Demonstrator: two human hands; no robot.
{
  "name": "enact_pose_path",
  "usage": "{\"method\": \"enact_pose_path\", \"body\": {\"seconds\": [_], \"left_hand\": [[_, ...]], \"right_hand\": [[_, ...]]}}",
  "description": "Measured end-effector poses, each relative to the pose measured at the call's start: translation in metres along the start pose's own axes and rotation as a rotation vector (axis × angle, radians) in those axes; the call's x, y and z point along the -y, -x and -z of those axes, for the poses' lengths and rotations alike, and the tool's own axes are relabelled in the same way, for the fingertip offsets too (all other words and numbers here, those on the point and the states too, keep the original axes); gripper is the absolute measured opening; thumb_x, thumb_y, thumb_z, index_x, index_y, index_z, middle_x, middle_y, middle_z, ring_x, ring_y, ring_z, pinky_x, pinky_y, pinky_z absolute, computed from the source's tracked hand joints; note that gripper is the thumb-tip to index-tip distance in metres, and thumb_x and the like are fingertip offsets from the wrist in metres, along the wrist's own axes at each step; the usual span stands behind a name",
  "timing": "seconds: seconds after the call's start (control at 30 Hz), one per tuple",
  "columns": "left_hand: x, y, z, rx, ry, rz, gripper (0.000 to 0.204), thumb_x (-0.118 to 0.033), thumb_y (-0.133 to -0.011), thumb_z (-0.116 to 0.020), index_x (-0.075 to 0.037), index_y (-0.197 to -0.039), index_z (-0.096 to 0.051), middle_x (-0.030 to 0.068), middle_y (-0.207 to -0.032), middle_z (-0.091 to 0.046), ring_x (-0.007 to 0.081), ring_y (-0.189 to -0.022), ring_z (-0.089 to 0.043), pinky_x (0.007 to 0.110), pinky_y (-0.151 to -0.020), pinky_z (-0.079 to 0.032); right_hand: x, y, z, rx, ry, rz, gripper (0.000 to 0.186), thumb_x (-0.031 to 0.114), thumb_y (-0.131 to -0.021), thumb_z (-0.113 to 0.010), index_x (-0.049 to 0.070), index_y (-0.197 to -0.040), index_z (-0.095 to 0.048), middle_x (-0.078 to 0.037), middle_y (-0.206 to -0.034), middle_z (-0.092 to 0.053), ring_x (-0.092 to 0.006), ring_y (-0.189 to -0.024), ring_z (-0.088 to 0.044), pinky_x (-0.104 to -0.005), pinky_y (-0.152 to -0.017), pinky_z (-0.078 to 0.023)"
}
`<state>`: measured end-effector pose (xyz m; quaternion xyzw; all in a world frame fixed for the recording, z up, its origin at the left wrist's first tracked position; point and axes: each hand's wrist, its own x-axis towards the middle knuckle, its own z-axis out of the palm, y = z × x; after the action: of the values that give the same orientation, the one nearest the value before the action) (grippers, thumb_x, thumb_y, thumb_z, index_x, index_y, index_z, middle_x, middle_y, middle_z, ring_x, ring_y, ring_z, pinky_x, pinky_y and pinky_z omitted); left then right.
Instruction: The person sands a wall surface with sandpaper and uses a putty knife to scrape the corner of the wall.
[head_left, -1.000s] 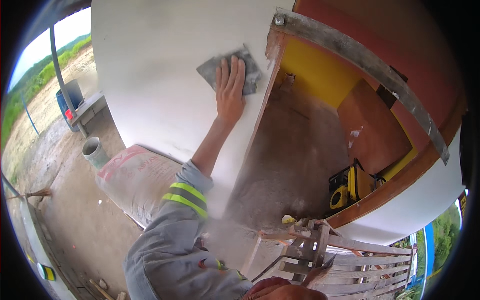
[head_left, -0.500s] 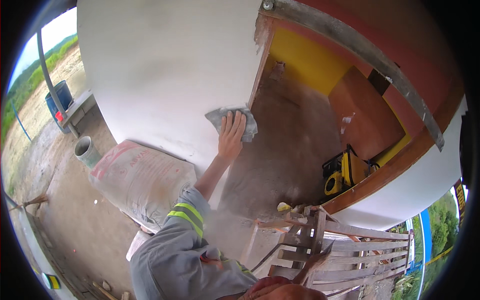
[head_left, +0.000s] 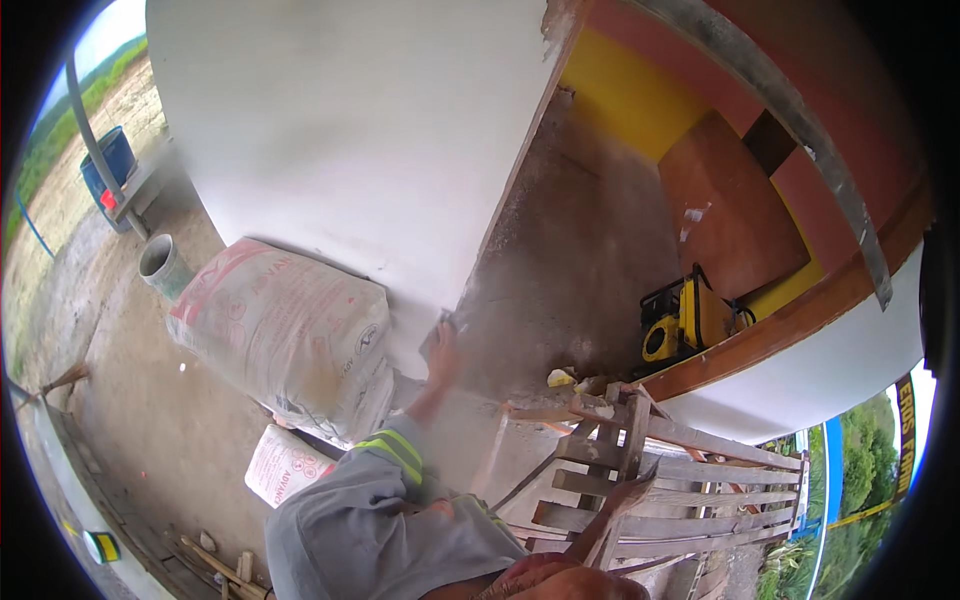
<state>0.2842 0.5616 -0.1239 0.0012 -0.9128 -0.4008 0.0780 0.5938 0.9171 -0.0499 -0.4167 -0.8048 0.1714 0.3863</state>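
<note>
Low on the white wall (head_left: 340,120), close to its corner edge, my left hand (head_left: 442,358) presses a grey sheet of sandpaper (head_left: 446,320). The hand is closed on it, and only a small part of the sheet shows past the fingers. Blur softens the hand. My right hand (head_left: 632,490) is at the lower right, over the slatted wooden frame (head_left: 700,492), with its fingers stretched out and nothing visible in them. Whether it touches the slats, I cannot tell.
Large white bags (head_left: 290,320) with red print are stacked left of my left arm. Behind them stands a grey bucket (head_left: 163,264). A yellow-black machine (head_left: 690,325) sits beyond the wall's corner, near a leaning brown board (head_left: 730,200). A smaller bag (head_left: 285,465) lies below.
My left hand has slid down the wall with the sandpaper, to near the bags. The view has shifted slightly. My right hand stays by the slats.
</note>
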Motion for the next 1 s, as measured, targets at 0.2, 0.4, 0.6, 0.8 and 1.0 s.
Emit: {"method": "enact_pose_path", "body": {"seconds": [0.2, 0.4, 0.6, 0.8, 1.0], "left_hand": [[-0.002, 0.038, 0.021, -0.172, 0.437, 0.329, 0.053, 0.004, -0.092, -0.038, 0.005, -0.144, -0.027, 0.0294, -0.146, -0.033, 0.0415, -0.139, -0.027, 0.041, -0.116, -0.021], [-0.222, -0.098, 0.202, -0.758, 0.311, -0.665, 0.080, 0.014, -0.069, -0.039, 0.005, -0.147, -0.020, 0.0304, -0.152, -0.018, 0.0491, -0.141, -0.012, 0.055, -0.116, -0.012], [-0.079, -0.050, 0.036, -0.401, 0.061, -0.496, 0.065, 0.010, -0.076, -0.049, 0.003, -0.139, -0.036, 0.0244, -0.147, -0.035, 0.0461, -0.135, -0.031, 0.053, -0.110, -0.029], [0.066, 0.070, -0.029, -0.045, 0.188, 0.239, 0.063, 0.009, -0.083, -0.042, 0.007, -0.144, -0.026, 0.0323, -0.149, -0.021, 0.0466, -0.137, -0.025, 0.049, -0.114, -0.024], [-0.139, -0.047, 0.174, -0.697, 0.175, -0.503, 0.074, 0.015, -0.073, -0.042, 0.005, -0.145, -0.027, 0.0307, -0.150, -0.023, 0.0470, -0.141, -0.017, 0.054, -0.116, -0.015]], "right_hand": [[0.025, 0.003, 0.019, -0.002, 0.025, -0.011, 0.044, 0.021, -0.099, -0.033, 0.000, -0.136, -0.047, -0.024, -0.131, -0.052, -0.0404, -0.121, -0.049, -0.0469, -0.100, -0.039], [0.021, -0.001, 0.015, 0.047, 0.035, -0.001, 0.045, 0.023, -0.100, -0.035, -0.007, -0.131, -0.047, -0.028, -0.129, -0.053, -0.0435, -0.118, -0.051, -0.0470, -0.100, -0.040], [-0.007, 0.004, 0.024, 0.047, 0.150, -0.015, 0.044, 0.022, -0.101, -0.031, 0.000, -0.135, -0.047, -0.023, -0.132, -0.052, -0.0385, -0.122, -0.050, -0.0453, -0.102, -0.039], [-0.006, 0.000, 0.009, 0.045, 0.110, 0.027, 0.043, 0.018, -0.100, -0.033, -0.002, -0.135, -0.046, -0.024, -0.132, -0.051, -0.0398, -0.123, -0.048, -0.0454, -0.103, -0.039], [0.033, -0.001, 0.010, 0.062, 0.052, 0.053, 0.043, 0.019, -0.100, -0.034, -0.003, -0.135, -0.046, -0.025, -0.133, -0.050, -0.0399, -0.122, -0.049, -0.0456, -0.102, -0.040]]}}
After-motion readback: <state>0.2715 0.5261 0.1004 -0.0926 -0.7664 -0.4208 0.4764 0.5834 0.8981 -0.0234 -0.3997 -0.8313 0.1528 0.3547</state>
